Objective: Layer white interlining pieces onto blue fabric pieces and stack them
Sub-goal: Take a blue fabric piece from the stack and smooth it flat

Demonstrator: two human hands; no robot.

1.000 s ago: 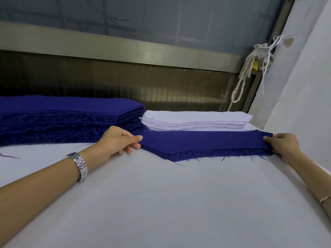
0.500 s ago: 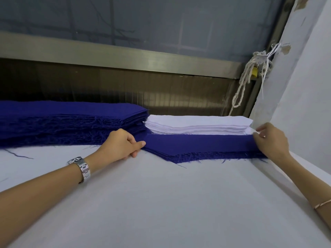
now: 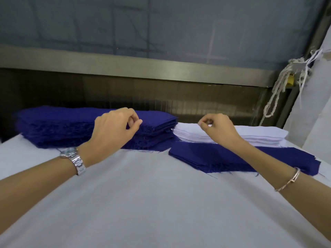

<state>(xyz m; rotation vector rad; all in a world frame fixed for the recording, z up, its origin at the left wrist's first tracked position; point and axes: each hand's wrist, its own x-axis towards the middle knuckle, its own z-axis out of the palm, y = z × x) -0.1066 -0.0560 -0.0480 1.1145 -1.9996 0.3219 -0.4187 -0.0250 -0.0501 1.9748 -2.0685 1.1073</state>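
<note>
- Left hand (image 3: 114,130) curled over the blue stack (image 3: 53,126) — pinching or not, I cannot tell
- Right hand (image 3: 217,128) curled, empty, above white interlining stack (image 3: 259,135)

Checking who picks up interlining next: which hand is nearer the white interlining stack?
Right. The right hand hovers over the left end of the white interlining stack; the left hand is over the blue fabric stack beside it.

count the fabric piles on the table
3: a tall blue stack back left, a white interlining stack back right, and a low blue pile in front of the white one; none looks hidden.
</note>
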